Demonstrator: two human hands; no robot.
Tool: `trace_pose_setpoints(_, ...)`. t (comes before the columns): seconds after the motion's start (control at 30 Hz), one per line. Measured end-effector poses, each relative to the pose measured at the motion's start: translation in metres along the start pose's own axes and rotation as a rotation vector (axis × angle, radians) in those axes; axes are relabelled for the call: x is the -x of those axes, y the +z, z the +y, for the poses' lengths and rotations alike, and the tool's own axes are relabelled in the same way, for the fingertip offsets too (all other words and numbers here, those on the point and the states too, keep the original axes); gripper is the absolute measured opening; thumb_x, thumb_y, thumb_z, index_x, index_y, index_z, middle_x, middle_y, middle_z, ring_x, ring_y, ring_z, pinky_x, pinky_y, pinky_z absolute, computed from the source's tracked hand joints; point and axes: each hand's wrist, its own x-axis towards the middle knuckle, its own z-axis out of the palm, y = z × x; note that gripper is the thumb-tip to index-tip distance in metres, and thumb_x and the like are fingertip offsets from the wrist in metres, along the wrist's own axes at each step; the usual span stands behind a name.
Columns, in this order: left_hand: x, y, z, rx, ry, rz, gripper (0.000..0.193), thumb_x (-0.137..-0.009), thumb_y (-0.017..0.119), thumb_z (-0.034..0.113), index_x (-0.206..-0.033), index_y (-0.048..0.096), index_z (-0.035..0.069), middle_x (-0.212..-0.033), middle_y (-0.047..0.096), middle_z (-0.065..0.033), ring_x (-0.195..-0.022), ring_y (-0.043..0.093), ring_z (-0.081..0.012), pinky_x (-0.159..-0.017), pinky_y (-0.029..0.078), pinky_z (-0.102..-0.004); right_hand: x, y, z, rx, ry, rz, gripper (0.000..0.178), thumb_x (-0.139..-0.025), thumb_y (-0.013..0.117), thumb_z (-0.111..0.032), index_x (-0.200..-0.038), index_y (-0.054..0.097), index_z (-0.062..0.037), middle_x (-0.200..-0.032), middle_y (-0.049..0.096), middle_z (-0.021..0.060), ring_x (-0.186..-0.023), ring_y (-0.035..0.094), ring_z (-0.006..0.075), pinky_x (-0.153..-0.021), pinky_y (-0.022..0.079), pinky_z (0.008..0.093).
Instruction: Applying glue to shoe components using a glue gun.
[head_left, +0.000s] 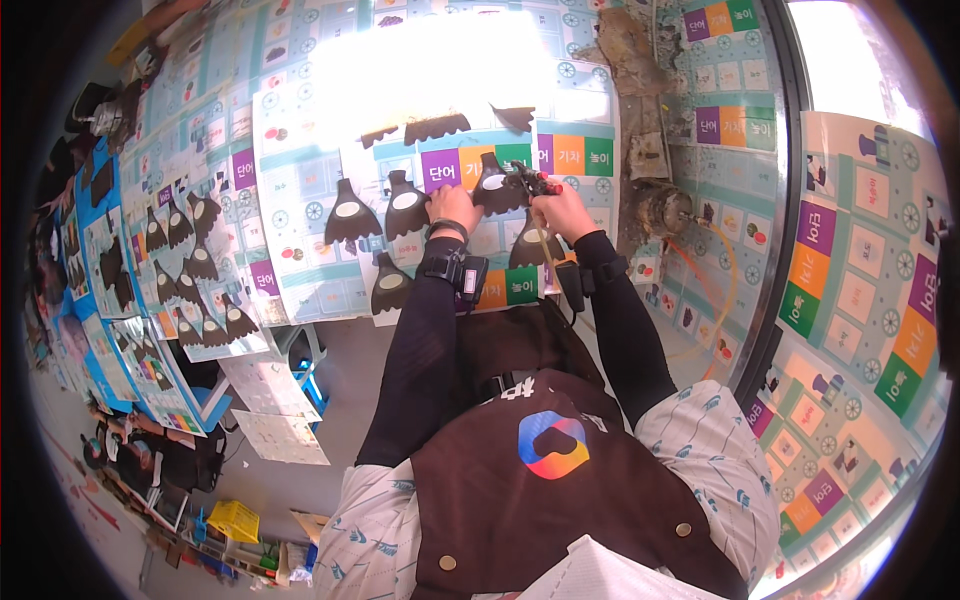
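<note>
My right hand [565,214] is closed around a small spray gun [538,181] with red parts, and its nozzle end points at a dark brown fan-shaped piece [492,182]. That piece has a narrow neck, a scalloped edge and a pale oval. At its lower left edge, the fingers of my left hand [455,208] are closed on it. Similar pieces lie close by: one dark piece [405,222] left of my left hand, another [351,229] further left, and one [391,297] nearer me. My right hand partly covers another piece [528,257].
Printed sheets cover the worktable [300,200]. More dark pieces [203,263] lie at the left. A dirty metal fitting [662,209] with a yellow hose [735,265] stands at the right, before a metal-framed panel [765,200]. Other people work at far left, near a blue table [95,185].
</note>
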Motion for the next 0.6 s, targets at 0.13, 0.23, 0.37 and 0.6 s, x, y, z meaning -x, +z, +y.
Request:
trace_pose_setpoints(0.13,0.0,-0.002,0.001,0.005,0.005,0.006,0.026,-0.075,0.076,0.035,-0.085,0.071,0.012,-0.103,0.063,-0.0125,-0.107,0.056,-0.0333,-0.091,0.045,-0.048,0.002,-0.006,-0.006,0.136,0.089,-0.042,0.012,-0.074,0.055,-0.009,-0.069,0.057,0.0017,-0.055,0.054,0.0072,-0.051,0.052,0.0171,-0.051,0.04,0.0332)
trace_pose_setpoints(0.23,0.0,-0.006,0.002,-0.012,-0.022,-0.095,0.04,-0.075,0.075,0.035,-0.105,0.068,0.008,-0.115,0.061,-0.0134,-0.116,0.053,-0.0326,-0.096,0.043,-0.0471,0.004,-0.01,-0.01,0.171,0.112,-0.058,0.012,-0.074,0.056,-0.009,-0.07,0.058,0.0014,-0.056,0.054,0.0071,-0.052,0.052,0.0174,-0.051,0.04,0.0331)
trace_pose_setpoints(0.37,0.0,-0.009,0.004,-0.013,-0.023,-0.104,0.04,-0.075,0.075,0.035,-0.105,0.068,0.009,-0.115,0.061,-0.0128,-0.116,0.053,-0.0323,-0.096,0.043,-0.0472,0.005,-0.008,-0.015,0.104,0.115,0.015,0.011,-0.074,0.055,-0.009,-0.07,0.057,0.001,-0.057,0.055,0.0074,-0.052,0.052,0.0176,-0.052,0.041,0.0333)
trace_pose_setpoints(0.6,0.001,-0.008,0.003,-0.012,-0.016,-0.098,0.04,-0.075,0.075,0.035,-0.105,0.068,0.01,-0.115,0.061,-0.0125,-0.115,0.053,-0.032,-0.096,0.043,-0.0472,0.001,-0.012,-0.007,0.114,0.07,0.005,0.011,-0.074,0.055,-0.009,-0.072,0.055,0.0016,-0.059,0.056,0.0084,-0.054,0.053,0.0187,-0.054,0.042,0.0341)
